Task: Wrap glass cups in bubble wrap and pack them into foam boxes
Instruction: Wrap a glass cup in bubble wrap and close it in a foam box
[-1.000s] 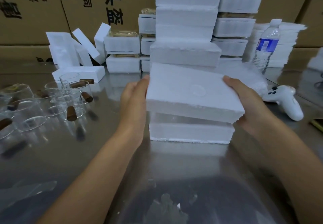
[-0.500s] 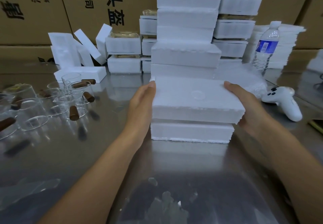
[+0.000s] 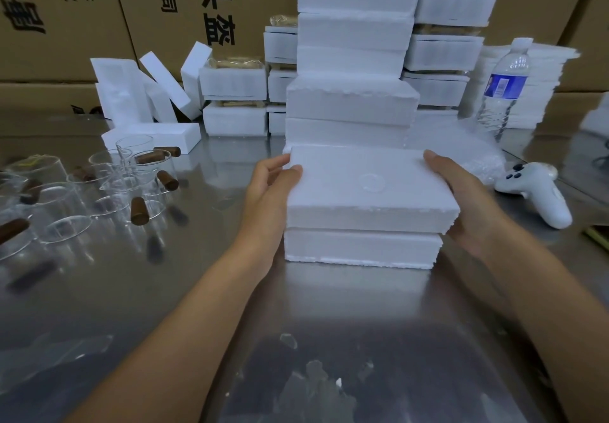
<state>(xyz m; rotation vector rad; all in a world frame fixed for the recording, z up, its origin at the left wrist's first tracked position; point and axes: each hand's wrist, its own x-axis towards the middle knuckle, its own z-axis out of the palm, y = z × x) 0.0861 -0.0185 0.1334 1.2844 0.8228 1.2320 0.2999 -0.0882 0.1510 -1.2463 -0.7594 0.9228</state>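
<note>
Gripping one closed foam box (image 3: 369,188) by its short ends, left grip (image 3: 270,188) and right grip (image 3: 461,198) both curled round its edges. Resting on a lower box (image 3: 359,246), or perhaps just above it; hard to judge from this angle. Partway through, by the look of things: a tall stack of boxes (image 3: 352,99) just behind, likely packed. Plenty left to do: bare glass cups (image 3: 108,185) on the surface (image 3: 197,290) to the left, bubble wrap (image 3: 474,155) beside the stack, to the right.

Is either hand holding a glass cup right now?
No, the left hand and right hand both grip the top foam box; the glass cups sit on the table.
</note>
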